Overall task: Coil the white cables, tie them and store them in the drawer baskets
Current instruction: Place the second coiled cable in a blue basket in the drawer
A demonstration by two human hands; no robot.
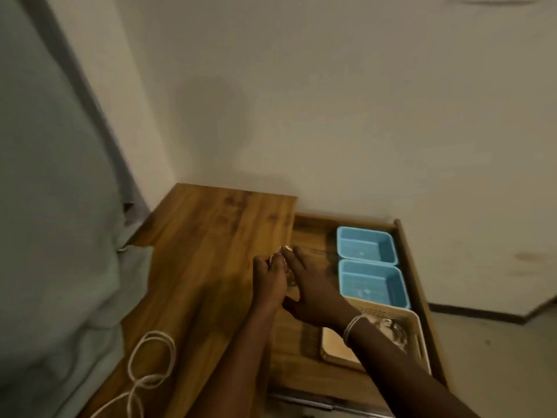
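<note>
Both hands meet over the wooden top (pixel 211 236): the left hand (pixel 269 280) and right hand (pixel 313 292) pinch a small pale bundle (pixel 281 256), too blurred to identify. Right of the fingers, the open drawer (pixel 310 230) holds two blue baskets (pixel 366 244) and a beige basket (pixel 401 319). Nearer the body, left of the fingers, a loose white cable (pixel 152 362) lies looped

Wooden bench (pixel 211 236) at the centre, grain running toward twelve o'clock, its far end meeting a pale wall (pixel 331 101). Grey-green curtain (pixel 45 191) from nine o'clock down to seven, draped over the bench edge (folds soft, blurred). Grey floor (pixel 488 357) at four o'clock, dark skirting (pixel 482 312) along the wall foot. Faint brownish mark (pixel 526 256) on the wall at three o'clock.
</note>
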